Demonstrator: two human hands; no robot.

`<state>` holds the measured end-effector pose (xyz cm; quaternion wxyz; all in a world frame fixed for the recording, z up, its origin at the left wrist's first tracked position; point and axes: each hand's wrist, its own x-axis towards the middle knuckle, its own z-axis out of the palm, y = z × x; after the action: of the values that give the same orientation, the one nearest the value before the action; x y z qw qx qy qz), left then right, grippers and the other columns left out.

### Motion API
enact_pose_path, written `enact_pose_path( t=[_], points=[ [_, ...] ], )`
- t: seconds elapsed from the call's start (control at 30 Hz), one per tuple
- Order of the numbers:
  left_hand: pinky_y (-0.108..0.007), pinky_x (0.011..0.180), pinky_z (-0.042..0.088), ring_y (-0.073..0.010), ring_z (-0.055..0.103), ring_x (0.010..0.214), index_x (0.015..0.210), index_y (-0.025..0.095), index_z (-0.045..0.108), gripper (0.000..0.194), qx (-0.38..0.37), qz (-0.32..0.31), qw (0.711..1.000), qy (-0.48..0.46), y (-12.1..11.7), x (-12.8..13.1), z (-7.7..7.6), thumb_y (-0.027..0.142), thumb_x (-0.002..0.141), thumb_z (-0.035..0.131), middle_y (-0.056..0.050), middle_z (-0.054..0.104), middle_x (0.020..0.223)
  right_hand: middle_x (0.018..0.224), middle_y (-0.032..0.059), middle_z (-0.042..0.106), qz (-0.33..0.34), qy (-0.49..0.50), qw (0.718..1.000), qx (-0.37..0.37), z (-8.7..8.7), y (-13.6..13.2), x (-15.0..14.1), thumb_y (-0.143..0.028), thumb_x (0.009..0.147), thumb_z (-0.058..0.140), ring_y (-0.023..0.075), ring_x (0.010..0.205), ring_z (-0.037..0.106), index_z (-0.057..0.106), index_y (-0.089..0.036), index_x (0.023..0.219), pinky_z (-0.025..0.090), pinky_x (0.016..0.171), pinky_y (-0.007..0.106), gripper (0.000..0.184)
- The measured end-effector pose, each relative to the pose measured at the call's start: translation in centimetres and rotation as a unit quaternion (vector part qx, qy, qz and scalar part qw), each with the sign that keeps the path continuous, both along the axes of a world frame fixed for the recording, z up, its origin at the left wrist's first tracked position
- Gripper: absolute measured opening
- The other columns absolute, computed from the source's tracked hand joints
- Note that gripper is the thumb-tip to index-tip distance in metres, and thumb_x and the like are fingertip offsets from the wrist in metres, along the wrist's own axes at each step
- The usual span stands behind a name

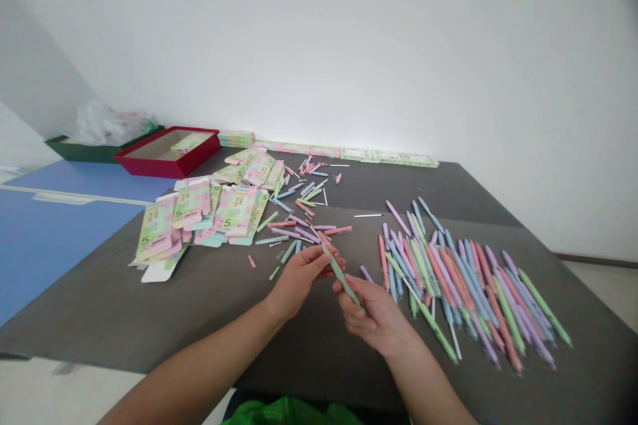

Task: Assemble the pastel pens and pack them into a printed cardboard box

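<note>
A muted green pen (339,273) is held at a slant between my two hands over the dark table. My left hand (300,277) pinches it near its far end, and a salmon-coloured bit shows by those fingertips. Fingers of my right hand (369,313) are wrapped round the lower part of the barrel. Just beyond my left hand lie loose pastel pen parts (299,234), with a few thin white refills (367,215) about. Right of my right hand spreads a wide heap of pastel pens (448,272) in pink, blue, green and purple.
Flat printed cartons (242,212) are piled on the left. A red box tray (174,153) and a green tray (74,149) holding a plastic bag (107,125) stand at the back left. A row of small boxes (359,154) runs along the wall. Blue board (70,226) lies left.
</note>
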<state>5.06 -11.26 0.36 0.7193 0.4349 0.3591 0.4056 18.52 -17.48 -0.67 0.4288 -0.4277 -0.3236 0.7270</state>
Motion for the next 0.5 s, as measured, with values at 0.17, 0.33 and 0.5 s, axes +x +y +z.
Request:
enact_pose_path(
  t=[0.17, 0.33, 0.5],
  points=[
    [-0.029, 0.079, 0.048, -0.0162, 0.064, 0.079, 0.088, 0.014, 0.065, 0.021, 0.008, 0.012, 1.000, 0.013, -0.09, 0.07, -0.05, 0.030, 0.076, 0.065, -0.006, 0.070, 0.085, 0.052, -0.0069, 0.050, -0.115, -0.177, 0.975, 0.070, 0.03, -0.08, -0.03, -0.043, 0.073, 0.063, 0.0050, 0.036, 0.042, 0.058, -0.017, 0.083, 0.027, 0.036, 0.017, 0.028],
    [-0.029, 0.076, 0.048, -0.0163, 0.064, 0.075, 0.090, 0.013, 0.064, 0.024, -0.014, -0.032, 0.999, -0.014, -0.14, 0.00, 0.02, 0.033, 0.076, 0.065, -0.007, 0.070, 0.085, 0.046, -0.0088, 0.045, -0.010, -0.022, 1.000, -0.005, -0.03, -0.36, 0.12, -0.052, 0.082, 0.047, 0.0048, 0.027, 0.032, 0.057, -0.017, 0.090, 0.022, 0.030, 0.018, 0.037],
    [-0.027, 0.075, 0.048, -0.0162, 0.064, 0.077, 0.088, 0.013, 0.064, 0.022, -0.005, -0.023, 1.000, -0.015, -0.21, -0.01, 0.12, 0.030, 0.075, 0.066, -0.007, 0.070, 0.083, 0.047, -0.0092, 0.046, -0.067, -0.035, 0.997, 0.026, -0.09, -0.42, 0.30, -0.042, 0.075, 0.065, 0.0023, 0.030, 0.035, 0.057, -0.016, 0.080, 0.023, 0.032, 0.016, 0.028]
  ],
)
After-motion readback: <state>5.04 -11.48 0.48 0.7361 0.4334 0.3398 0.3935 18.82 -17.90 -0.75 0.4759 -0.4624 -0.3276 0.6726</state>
